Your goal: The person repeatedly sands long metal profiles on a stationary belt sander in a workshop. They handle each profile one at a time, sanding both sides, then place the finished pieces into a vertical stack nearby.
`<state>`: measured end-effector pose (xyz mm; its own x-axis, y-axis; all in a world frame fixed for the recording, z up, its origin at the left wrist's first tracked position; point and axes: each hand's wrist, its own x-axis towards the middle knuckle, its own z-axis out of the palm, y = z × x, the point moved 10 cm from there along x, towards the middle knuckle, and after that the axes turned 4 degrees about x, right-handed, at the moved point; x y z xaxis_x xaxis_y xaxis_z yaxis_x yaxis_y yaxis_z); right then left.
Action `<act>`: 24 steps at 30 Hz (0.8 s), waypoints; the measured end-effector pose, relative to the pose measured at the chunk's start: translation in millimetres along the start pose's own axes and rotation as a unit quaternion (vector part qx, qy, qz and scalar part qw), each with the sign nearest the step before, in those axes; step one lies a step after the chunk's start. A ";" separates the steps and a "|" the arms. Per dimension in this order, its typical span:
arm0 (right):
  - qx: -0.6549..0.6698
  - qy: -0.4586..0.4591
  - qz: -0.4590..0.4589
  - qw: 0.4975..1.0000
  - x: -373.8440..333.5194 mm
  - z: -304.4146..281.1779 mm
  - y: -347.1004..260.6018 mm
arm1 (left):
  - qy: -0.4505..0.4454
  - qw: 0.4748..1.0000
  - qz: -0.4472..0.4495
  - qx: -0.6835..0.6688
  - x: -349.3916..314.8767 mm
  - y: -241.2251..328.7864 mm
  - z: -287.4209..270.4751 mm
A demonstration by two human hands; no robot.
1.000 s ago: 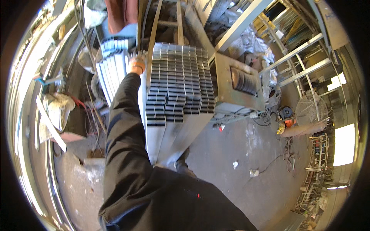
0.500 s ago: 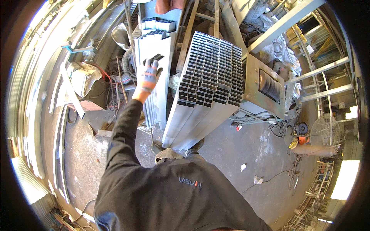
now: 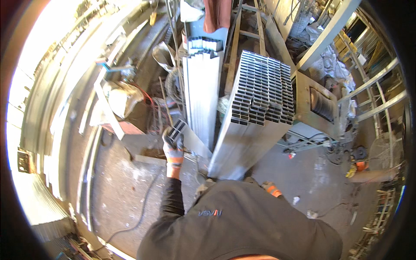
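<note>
My left hand [image 3: 173, 149], in a grey and orange glove, is closed around the end of a small bundle of rectangular metal tubes [image 3: 193, 139]. Their open ends point up beside my fingers, and the bundle slants down to the right. Just beyond it stands a narrow stack of the same tubes [image 3: 200, 86]. To the right rises a larger stack of tubes [image 3: 234, 147] with rows of open ends facing up. My right hand [image 3: 272, 189] shows only in part, low beside my body past the large stack's base; its fingers are hidden.
A machine with a round drum [image 3: 323, 104] stands right of the large stack. On the left are a reddish box [image 3: 130, 124] with a bag on it and long metal lengths [image 3: 86, 173]. A cable [image 3: 145, 208] crosses the concrete floor. Metal frames [image 3: 372, 108] stand at the right.
My left hand has come down from the narrow stack toward me and now grips a bundle of tubes. My right hand has come partly into view. The whole view has shifted.
</note>
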<state>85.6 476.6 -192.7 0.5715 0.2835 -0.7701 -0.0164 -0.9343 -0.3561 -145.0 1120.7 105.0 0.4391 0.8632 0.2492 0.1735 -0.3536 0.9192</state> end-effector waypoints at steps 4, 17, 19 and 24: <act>0.111 0.020 -0.139 0.984 28.3 -37.9 -111.9 | 0.066 0.992 0.098 -0.045 -39.0 98.4 -55.9; 0.148 -0.390 -0.625 0.660 -190.5 -38.9 -383.0 | 0.033 0.904 0.362 0.224 -123.4 539.8 167.9; 0.282 -0.529 -0.495 0.629 -194.1 -26.4 -347.9 | -0.038 0.928 0.297 0.222 -125.2 543.8 227.4; 0.381 -0.394 -0.570 0.612 -182.2 -66.7 -272.0 | -0.223 0.958 0.174 0.043 -159.4 495.4 336.2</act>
<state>40.6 664.7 79.8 -0.0014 0.9537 0.3007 -0.5253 0.2552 -0.8118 167.4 686.7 418.1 0.8131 0.4549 0.3633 0.0118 -0.6367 0.7710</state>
